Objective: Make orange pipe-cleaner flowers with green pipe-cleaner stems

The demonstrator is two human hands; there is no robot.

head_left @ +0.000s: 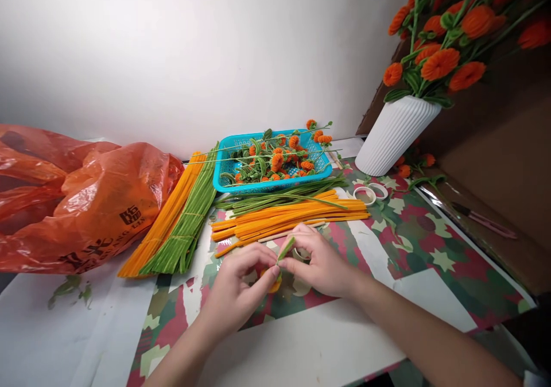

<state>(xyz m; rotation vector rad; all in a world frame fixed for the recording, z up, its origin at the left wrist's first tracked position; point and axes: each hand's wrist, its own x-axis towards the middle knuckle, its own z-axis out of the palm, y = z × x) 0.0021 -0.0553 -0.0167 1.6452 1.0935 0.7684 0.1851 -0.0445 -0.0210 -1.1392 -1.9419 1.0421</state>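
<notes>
My left hand [243, 283] and my right hand [316, 260] meet over the patterned mat. Between the fingertips of both hands is a small green piece [286, 248], pointing up and to the right. An orange-yellow flower head [276, 282] hangs just below the left fingertips, partly hidden by them. Thumb and fingers of each hand are pinched together on the green piece. Right behind the hands lies a pile of orange fuzzy stems [297, 215], with green stems [258, 203] beyond it.
A blue basket [275, 187] holds orange flowers. An orange plastic bag [107, 203] and upright-leaning bundles of orange [172, 215] and green stems [191, 220] are left. Tape rolls [364, 195], a white vase [396, 134] of flowers and a pink cutter [491, 224] are right.
</notes>
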